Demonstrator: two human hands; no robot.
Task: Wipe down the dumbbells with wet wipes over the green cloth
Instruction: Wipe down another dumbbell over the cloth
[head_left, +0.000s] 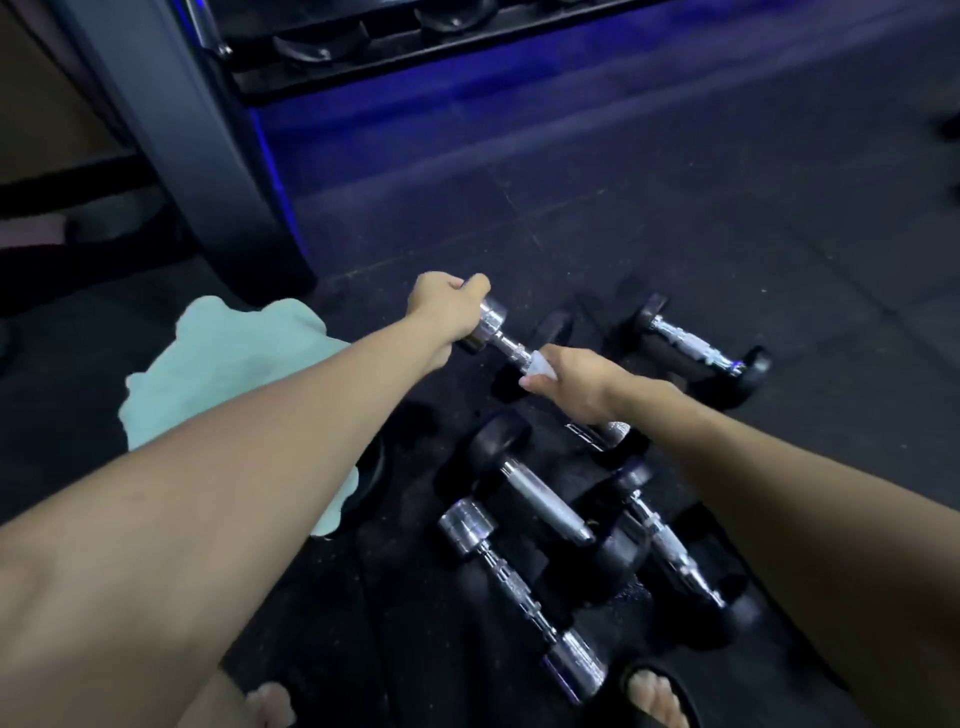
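Note:
My left hand (449, 306) grips the far end of a small chrome dumbbell (491, 325) and holds it up off the floor. My right hand (574, 382) pinches a white wet wipe (540, 366) round the dumbbell's handle; the near head is hidden behind this hand. The green cloth (234, 374) lies crumpled on the dark floor to the left, partly under my left forearm. The held dumbbell is to the right of the cloth, not above it.
Several more dumbbells lie on the rubber floor: a chrome one (524, 597) near my feet, black-headed ones (550, 504) in the middle and one (696, 345) at the far right. A grey rack leg (208, 171) stands behind the cloth. My sandalled foot (657, 696) is at the bottom.

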